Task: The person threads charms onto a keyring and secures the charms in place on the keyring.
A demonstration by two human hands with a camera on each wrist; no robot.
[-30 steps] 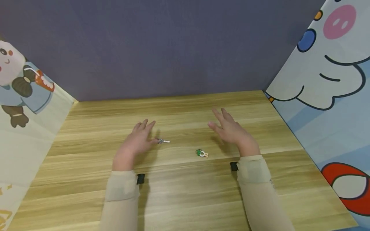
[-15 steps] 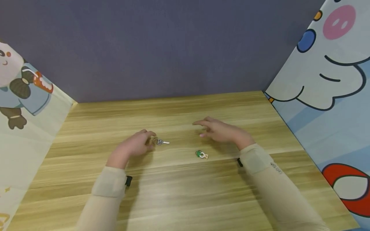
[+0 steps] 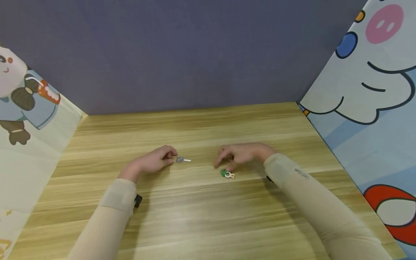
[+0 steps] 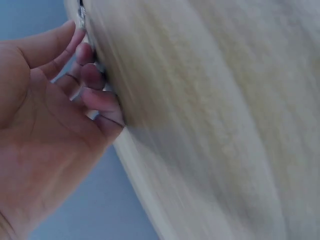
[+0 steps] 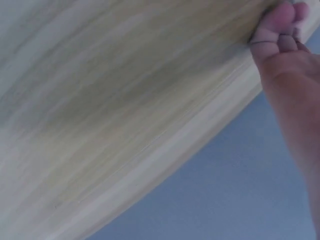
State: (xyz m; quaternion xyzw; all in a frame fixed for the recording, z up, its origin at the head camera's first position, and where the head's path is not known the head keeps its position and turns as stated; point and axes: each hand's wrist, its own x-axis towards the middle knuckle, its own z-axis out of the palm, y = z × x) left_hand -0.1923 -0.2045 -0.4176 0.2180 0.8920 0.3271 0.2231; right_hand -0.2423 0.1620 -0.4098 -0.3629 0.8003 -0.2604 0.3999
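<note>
A silver key (image 3: 186, 160) on a metal ring (image 3: 175, 159) lies left of the table's middle. My left hand (image 3: 152, 159) has its thumb and index finger curled at that ring, seeming to pinch its edge. In the left wrist view, a blurred bit of silver metal (image 4: 81, 19) shows at those fingertips. Further right lies a small keychain charm (image 3: 228, 174) with a green top, a white ring part and a pale end. My right hand (image 3: 242, 154) hovers just above it, fingers loosely bent downward and nothing held. The right wrist view shows my right hand (image 5: 287, 47) but not the charm.
Wood-grain planks form the table top (image 3: 195, 216). A dark grey-blue panel (image 3: 195, 54) stands along the back edge. Printed cartoon panels flank both sides, one at the left (image 3: 39, 159) and one at the right (image 3: 367, 144).
My left hand has drawn its fingers together and come to the key's ring. My right hand has moved down and left to the charm. Key and charm lie where they were.
</note>
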